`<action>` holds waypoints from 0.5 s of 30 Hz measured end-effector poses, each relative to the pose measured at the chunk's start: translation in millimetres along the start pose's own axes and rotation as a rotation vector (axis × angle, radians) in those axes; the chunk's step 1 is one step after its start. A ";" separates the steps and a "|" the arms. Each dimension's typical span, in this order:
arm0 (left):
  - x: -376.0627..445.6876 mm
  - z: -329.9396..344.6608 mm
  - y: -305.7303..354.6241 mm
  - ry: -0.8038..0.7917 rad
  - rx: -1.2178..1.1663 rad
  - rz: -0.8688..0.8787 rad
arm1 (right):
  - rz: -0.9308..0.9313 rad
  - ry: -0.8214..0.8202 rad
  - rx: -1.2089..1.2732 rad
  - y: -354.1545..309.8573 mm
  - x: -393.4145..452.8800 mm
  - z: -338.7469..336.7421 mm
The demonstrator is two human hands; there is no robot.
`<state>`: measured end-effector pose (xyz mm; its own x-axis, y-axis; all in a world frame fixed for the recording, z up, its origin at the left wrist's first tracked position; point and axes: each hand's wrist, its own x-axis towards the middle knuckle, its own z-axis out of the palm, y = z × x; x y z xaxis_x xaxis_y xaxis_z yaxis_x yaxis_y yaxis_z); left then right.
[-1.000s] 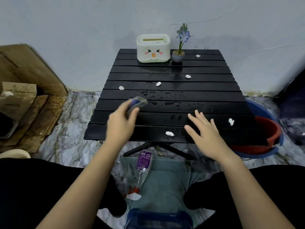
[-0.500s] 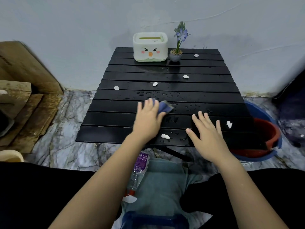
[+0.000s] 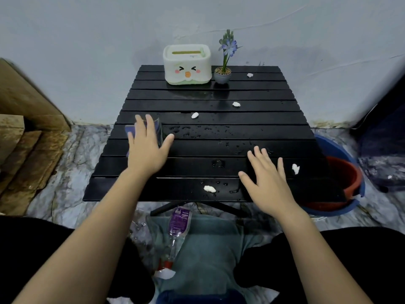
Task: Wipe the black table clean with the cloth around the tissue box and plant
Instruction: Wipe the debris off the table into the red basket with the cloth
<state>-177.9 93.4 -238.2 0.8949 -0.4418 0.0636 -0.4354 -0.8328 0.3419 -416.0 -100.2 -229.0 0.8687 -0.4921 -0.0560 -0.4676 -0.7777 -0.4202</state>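
The black slatted table [image 3: 219, 148] is wet with droplets and carries several white scraps, one [image 3: 209, 189] near the front edge. My left hand [image 3: 147, 148] presses flat on a blue cloth [image 3: 129, 131] at the table's left side; most of the cloth is hidden under the palm. My right hand [image 3: 266, 178] lies flat, fingers spread, on the front right slats and holds nothing. At the back stand the white tissue box with a face [image 3: 187, 64] and, to its right, the small potted plant with blue flowers [image 3: 223, 71].
A red basin inside a blue one [image 3: 348, 178] sits under the table's right corner. A plastic bottle with a purple label [image 3: 177, 229] lies on a grey-green cloth [image 3: 208, 255] on the floor in front. Cardboard and wooden boards [image 3: 26, 137] are stacked at left.
My left hand came down onto the table with the cloth, then slid it left and slightly back. My right hand has stayed flat on the front right slats.
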 end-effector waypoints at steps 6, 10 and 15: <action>3.2 30.0 46.9 0.083 0.009 0.120 | 0.009 0.013 -0.013 -2.1 2.0 2.0; -10.2 37.1 104.6 -0.014 -0.189 0.277 | 0.016 0.039 -0.025 -4.1 2.7 4.7; -20.3 37.0 122.9 -0.113 -0.393 0.402 | 0.016 0.024 0.011 -3.0 4.6 0.5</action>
<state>-253.2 -12.3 -232.2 0.6407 -0.7493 0.1675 -0.6512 -0.4148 0.6355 -410.5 -99.9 -228.4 0.8569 -0.5137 -0.0416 -0.4797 -0.7654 -0.4291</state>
